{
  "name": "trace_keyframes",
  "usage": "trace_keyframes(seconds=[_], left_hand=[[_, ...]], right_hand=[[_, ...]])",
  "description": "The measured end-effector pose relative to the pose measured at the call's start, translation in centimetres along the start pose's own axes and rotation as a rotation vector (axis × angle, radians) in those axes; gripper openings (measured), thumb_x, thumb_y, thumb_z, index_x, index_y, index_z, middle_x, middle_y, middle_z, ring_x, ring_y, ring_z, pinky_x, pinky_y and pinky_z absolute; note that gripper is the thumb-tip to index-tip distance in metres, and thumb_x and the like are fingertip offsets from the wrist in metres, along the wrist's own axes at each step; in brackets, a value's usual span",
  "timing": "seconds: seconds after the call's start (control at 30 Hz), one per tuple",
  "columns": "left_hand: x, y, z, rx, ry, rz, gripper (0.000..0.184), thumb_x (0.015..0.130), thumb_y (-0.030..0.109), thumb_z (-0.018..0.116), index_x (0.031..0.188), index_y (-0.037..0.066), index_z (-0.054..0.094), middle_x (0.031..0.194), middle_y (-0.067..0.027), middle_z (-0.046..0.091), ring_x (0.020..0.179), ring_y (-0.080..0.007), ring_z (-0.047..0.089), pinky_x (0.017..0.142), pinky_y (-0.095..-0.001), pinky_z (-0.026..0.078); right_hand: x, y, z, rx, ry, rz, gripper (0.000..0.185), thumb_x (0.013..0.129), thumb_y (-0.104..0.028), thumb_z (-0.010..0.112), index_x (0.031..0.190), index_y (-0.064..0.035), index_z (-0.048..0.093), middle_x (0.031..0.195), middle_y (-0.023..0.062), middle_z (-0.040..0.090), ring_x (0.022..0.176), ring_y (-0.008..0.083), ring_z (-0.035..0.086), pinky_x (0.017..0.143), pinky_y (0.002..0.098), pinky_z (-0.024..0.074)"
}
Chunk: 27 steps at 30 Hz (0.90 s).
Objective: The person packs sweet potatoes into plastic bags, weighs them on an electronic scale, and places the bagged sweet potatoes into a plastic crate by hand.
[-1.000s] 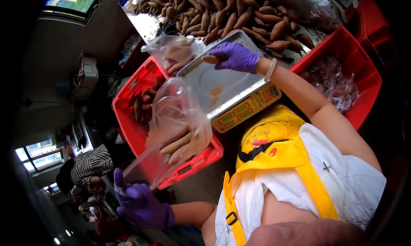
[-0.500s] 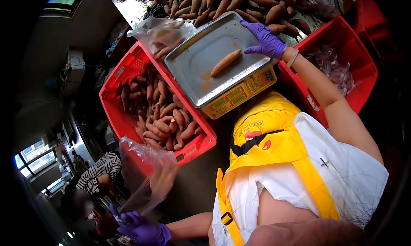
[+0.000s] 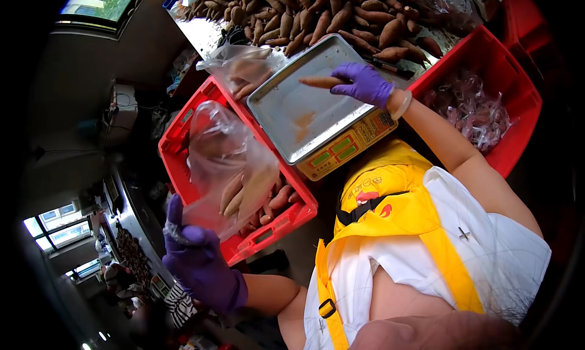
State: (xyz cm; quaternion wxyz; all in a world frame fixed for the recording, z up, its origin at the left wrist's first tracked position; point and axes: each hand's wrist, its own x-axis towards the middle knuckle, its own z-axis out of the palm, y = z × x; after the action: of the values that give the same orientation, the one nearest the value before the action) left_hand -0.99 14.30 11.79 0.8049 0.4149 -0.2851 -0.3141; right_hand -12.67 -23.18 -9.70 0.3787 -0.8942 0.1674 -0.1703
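My left hand (image 3: 204, 261), in a purple glove, is closed on the twisted neck of a clear plastic bag (image 3: 225, 149). Long sweet potatoes show inside the bag, which hangs over the left red crate (image 3: 247, 246). My right hand (image 3: 368, 85), gloved in purple too, grips one end of a single sweet potato (image 3: 320, 82). That sweet potato is held above the metal tray of a scale (image 3: 274, 109), whose yellow front panel faces me. Reddish sweet potatoes (image 3: 280, 197) lie in the left crate, partly hidden by the bag.
A large pile of sweet potatoes (image 3: 329, 12) covers the table behind the scale. Another filled plastic bag (image 3: 244, 67) rests left of the scale. At the right, a red crate (image 3: 518, 124) holds crumpled clear bags (image 3: 469, 112). Another person (image 3: 180, 304) is at the lower left.
The sweet potato that lay on the scale tray is now lifted in my right hand. My left hand and its bag have swung up over the left crate.
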Motion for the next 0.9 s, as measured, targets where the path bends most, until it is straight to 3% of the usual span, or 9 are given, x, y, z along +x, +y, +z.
trace_keyframes(seconds=[0.1, 0.17, 0.27, 0.37, 0.67, 0.73, 0.77, 0.87, 0.9], left_hand=[[3.2, -3.8, 2.8, 0.187, 0.178, -0.031, 0.084, 0.095, 0.043, 0.052, 0.142, -0.016, 0.015, 0.097, -0.0101, 0.065, 0.067, -0.0065, 0.05, 0.055, -0.0194, 0.037], [4.8, -7.2, 2.3, -0.101, 0.15, -0.175, 0.072, 0.099, 0.036, 0.047, 0.144, -0.011, 0.017, 0.103, -0.0148, 0.065, 0.073, -0.0143, 0.053, 0.065, -0.024, 0.042], [6.7, -12.4, 0.6, -0.158, 0.112, -0.263, 0.062, 0.101, 0.033, 0.043, 0.143, -0.009, 0.025, 0.106, -0.0142, 0.064, 0.08, -0.0156, 0.053, 0.073, -0.025, 0.043], [7.3, -14.5, -0.4, -0.3, -0.052, -0.23, 0.059, 0.101, 0.032, 0.043, 0.143, -0.007, 0.028, 0.108, -0.012, 0.063, 0.086, -0.0143, 0.056, 0.076, -0.0239, 0.043], [5.0, -14.5, 1.1, -0.105, 0.11, -0.167, 0.048, 0.099, 0.025, 0.044, 0.135, -0.008, 0.043, 0.139, -0.0229, 0.045, 0.106, -0.0226, 0.059, 0.082, -0.0301, 0.047], [4.5, -14.3, 0.9, -0.094, 0.073, -0.223, 0.053, 0.096, 0.023, 0.045, 0.14, -0.005, 0.036, 0.143, -0.019, 0.042, 0.113, -0.023, 0.057, 0.091, -0.0328, 0.046], [4.5, -14.5, 0.3, -0.097, 0.08, -0.225, 0.053, 0.096, 0.023, 0.045, 0.14, -0.005, 0.036, 0.143, -0.019, 0.042, 0.113, -0.023, 0.057, 0.091, -0.0328, 0.046], [5.1, -14.9, 0.3, -0.15, -0.025, -0.256, 0.048, 0.09, 0.012, 0.046, 0.134, -0.007, 0.044, 0.137, -0.0214, 0.049, 0.115, -0.0267, 0.057, 0.095, -0.0352, 0.045], [6.0, -15.2, 0.4, -0.152, -0.028, -0.26, 0.048, 0.09, 0.012, 0.046, 0.134, -0.007, 0.044, 0.137, -0.0214, 0.049, 0.115, -0.0267, 0.057, 0.095, -0.0352, 0.045]], right_hand=[[-1.0, -6.0, -4.5, 0.68, 0.412, -0.005, 0.035, 0.081, -0.022, 0.075, 0.111, -0.0091, 0.063, 0.102, 0.0113, 0.066, 0.086, 0.0177, 0.065, 0.076, 0.0273, 0.0509], [-0.9, -11.0, -5.6, 0.585, 0.456, -0.438, 0.034, 0.081, -0.014, 0.073, 0.113, -0.0095, 0.062, 0.103, 0.0106, 0.066, 0.084, 0.0217, 0.067, 0.076, 0.0285, 0.0525], [0.8, -12.7, -3.6, 0.123, 0.16, -0.61, 0.034, 0.079, -0.017, 0.073, 0.112, -0.0108, 0.064, 0.105, 0.0133, 0.066, 0.09, 0.0268, 0.067, 0.078, 0.0316, 0.0535], [4.1, -7.2, 2.6, -0.412, -0.367, -0.27, 0.031, 0.083, -0.02, 0.064, 0.107, -0.0015, 0.062, 0.097, 0.0154, 0.065, 0.082, 0.0304, 0.066, 0.072, 0.0405, 0.0524], [-2.6, -4.8, -4.5, -1.063, 0.326, -0.277, 0.07, 0.083, -0.004, 0.055, 0.147, -0.0213, 0.031, 0.139, 0.0094, 0.039, 0.12, 0.0235, 0.044, 0.096, 0.0378, 0.0388], [-3.5, -3.6, -7.1, -0.865, 0.408, -0.06, 0.082, 0.077, -0.011, 0.065, 0.149, -0.0196, 0.026, 0.145, 0.012, 0.031, 0.125, 0.0273, 0.04, 0.099, 0.0406, 0.036], [-3.9, -3.0, -7.8, -0.751, 0.554, -0.039, 0.072, 0.076, -0.013, 0.068, 0.142, -0.0171, 0.042, 0.133, 0.0116, 0.047, 0.116, 0.0274, 0.048, 0.096, 0.0386, 0.0398], [-4.3, -1.1, -8.8, -0.53, 0.119, 0.197, 0.045, 0.076, -0.013, 0.068, 0.121, -0.0101, 0.063, 0.11, 0.0079, 0.064, 0.102, 0.0215, 0.058, 0.09, 0.0343, 0.0444], [-3.2, -2.8, -8.8, 0.052, -0.084, 0.25, 0.031, 0.078, -0.013, 0.067, 0.108, -0.0071, 0.067, 0.1, 0.0059, 0.066, 0.096, 0.0181, 0.061, 0.088, 0.032, 0.0456]])
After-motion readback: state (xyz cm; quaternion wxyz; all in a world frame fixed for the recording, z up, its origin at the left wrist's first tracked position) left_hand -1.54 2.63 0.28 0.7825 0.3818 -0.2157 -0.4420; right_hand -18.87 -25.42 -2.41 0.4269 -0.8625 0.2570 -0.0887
